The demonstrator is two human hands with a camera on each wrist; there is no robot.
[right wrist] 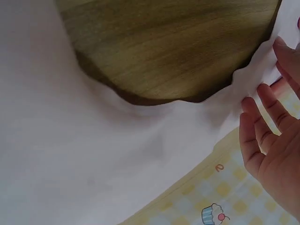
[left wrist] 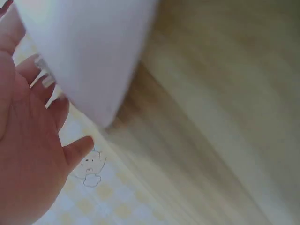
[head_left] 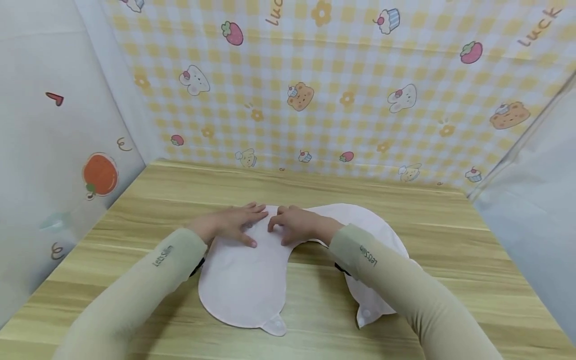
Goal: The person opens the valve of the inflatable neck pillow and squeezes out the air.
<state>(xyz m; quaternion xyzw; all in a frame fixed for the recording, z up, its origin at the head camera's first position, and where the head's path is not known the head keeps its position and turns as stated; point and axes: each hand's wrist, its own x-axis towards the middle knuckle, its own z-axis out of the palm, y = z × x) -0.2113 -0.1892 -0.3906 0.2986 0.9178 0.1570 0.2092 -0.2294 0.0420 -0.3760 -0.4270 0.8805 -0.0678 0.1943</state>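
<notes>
A pale pink, U-shaped inflatable neck pillow (head_left: 247, 285) lies on the table, looking rather flat, its curve toward the back wall. Small tabs with round snaps stick out at both of its ends. My left hand (head_left: 234, 223) rests on the upper part of the left arm of the pillow, fingers spread. By those fingers a clear plastic valve (left wrist: 45, 77) shows in the left wrist view. Close beside it, my right hand (head_left: 299, 223) touches the pillow with loosely bent fingers. From the right wrist, the fingertips (right wrist: 248, 105) meet the pillow along its narrow curved part.
The wood-grain table (head_left: 450, 260) ends at a yellow checked cloth wall (head_left: 279, 125) with cartoon prints. White cloth panels (head_left: 45, 150) stand at both sides. The right forearm (head_left: 396, 285) crosses over the pillow's right arm.
</notes>
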